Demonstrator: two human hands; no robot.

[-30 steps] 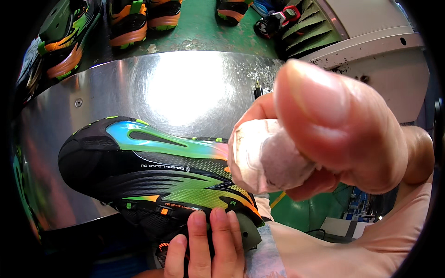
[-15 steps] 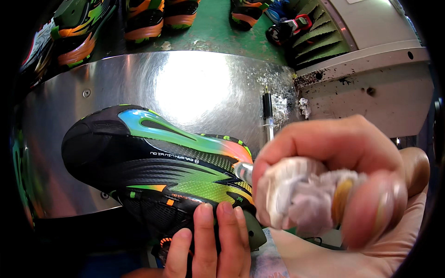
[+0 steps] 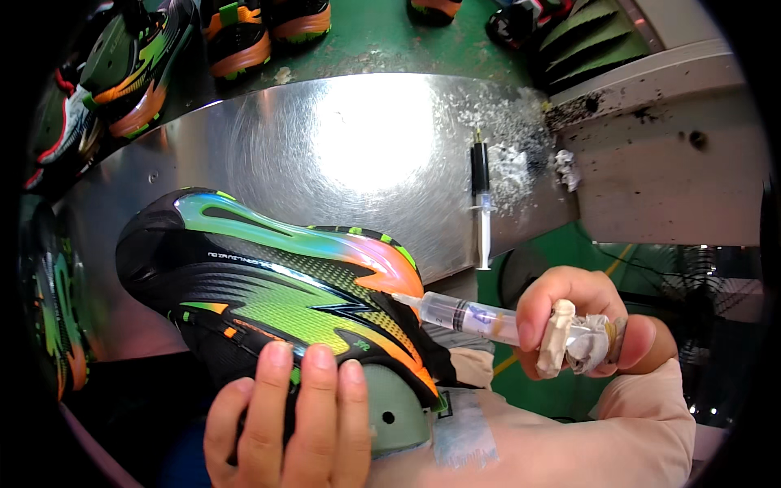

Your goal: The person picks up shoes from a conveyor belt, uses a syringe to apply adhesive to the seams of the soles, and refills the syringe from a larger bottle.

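Note:
A black, green and orange sneaker (image 3: 277, 293) lies on its side in front of me, toe to the left and sole edge away from me. A grey-green shoe last (image 3: 399, 390) shows in its opening. My left hand (image 3: 297, 415) grips it from the near side, fingers across the upper; its thumb is hidden. In my right hand (image 3: 582, 313) is a clear syringe (image 3: 472, 317), its plunger end wrapped in whitish material. The nozzle points left and meets the heel, by the seam between the upper and the orange midsole.
A second syringe (image 3: 481, 203), with a black barrel section, lies on the shiny metal plate (image 3: 244, 154) beside white residue (image 3: 512, 171). Several similar sneakers (image 3: 236, 41) stand beyond on the green surface. More shoes line the left edge. A pale metal panel (image 3: 651, 154) rises at right.
My right hand has drawn back and to the right, bringing the syringe barrel into sight. My left hand has slid left with the sneaker, and the view has shifted slightly.

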